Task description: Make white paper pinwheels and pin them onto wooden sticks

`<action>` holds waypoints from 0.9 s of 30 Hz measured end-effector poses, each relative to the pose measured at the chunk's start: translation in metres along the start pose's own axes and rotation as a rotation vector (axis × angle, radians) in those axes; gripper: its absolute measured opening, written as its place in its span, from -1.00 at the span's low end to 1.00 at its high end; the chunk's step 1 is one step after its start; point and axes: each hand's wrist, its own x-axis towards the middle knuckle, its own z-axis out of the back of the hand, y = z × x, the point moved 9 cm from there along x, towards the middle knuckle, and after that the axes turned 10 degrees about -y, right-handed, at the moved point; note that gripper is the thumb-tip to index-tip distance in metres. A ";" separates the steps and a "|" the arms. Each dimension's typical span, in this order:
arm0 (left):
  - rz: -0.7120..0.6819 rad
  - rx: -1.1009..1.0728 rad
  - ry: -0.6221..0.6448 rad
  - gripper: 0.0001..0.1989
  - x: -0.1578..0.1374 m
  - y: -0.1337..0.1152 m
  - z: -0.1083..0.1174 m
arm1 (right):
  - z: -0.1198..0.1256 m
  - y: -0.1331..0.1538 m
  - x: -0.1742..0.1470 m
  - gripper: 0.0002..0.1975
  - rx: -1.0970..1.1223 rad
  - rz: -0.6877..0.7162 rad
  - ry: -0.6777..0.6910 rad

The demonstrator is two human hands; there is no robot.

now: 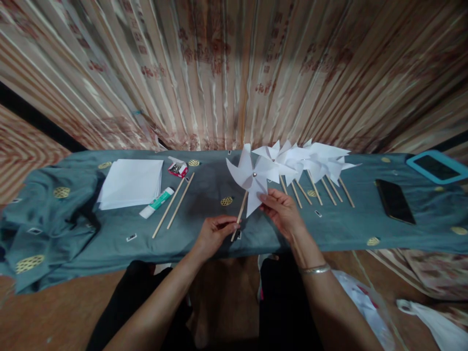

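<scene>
White paper pinwheel (252, 183) held in both hands, a bunch more right next to it

So the pinwheel is smack in the middle of the frame, tilted a little, with a shiny metal pin head (254, 174) at its center. The left hand (215, 235), lower middle, has its thumb and fingers closed in a pinch around the lower part of the pinwheel's wooden stick (240, 213). The right hand (282, 209), just right of center, has thumb and fingertips nearly together at the edge of the bottom blade. Can't really tell how its other fingers sit, they're partly hidden. There's a silvery bracelet (315, 269) on that wrist.

Right of center there's a row of overlapping pinwheels (327, 157), sticks pointing down the frame. They overlap so much I can't count the heads.

Left side of the frame: a stack of white paper (131, 183), a green and white tube (157, 203) at its lower right corner, two loose sticks (181, 201) lying slanted, and a small red and white box (178, 168) above them with shiny bits in it. Far right: a dark phone (395, 201) and a blue-framed tablet (440, 166). Everything's on a gray-green cloth (204, 183) with yellow prints.
</scene>
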 end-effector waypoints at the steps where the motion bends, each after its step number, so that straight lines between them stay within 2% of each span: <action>1: -0.008 0.005 -0.001 -0.79 0.000 0.000 -0.001 | -0.002 -0.003 0.000 -0.65 -0.008 -0.012 -0.013; 5: -0.054 0.009 -0.032 -0.80 0.000 -0.002 -0.003 | -0.007 -0.011 -0.001 -0.60 -0.061 -0.025 -0.052; 8: -0.084 0.005 -0.063 -0.80 0.002 -0.002 -0.002 | -0.012 -0.014 -0.002 -0.60 -0.107 -0.001 -0.028; 14: -0.108 0.021 -0.109 -0.79 0.006 -0.006 0.007 | -0.022 -0.016 -0.010 -0.61 -0.301 0.009 0.142; 19: -0.041 -0.029 -0.098 -0.75 0.008 -0.009 0.009 | -0.025 -0.023 -0.013 -0.66 -0.387 -0.006 0.246; 22: -0.007 -0.099 -0.089 -0.72 0.009 -0.010 0.004 | -0.030 -0.023 -0.011 -0.70 -0.366 0.076 0.239; 27: 0.015 -0.152 -0.120 -0.69 0.014 -0.011 -0.003 | -0.034 -0.025 -0.006 -0.74 -0.317 0.190 0.141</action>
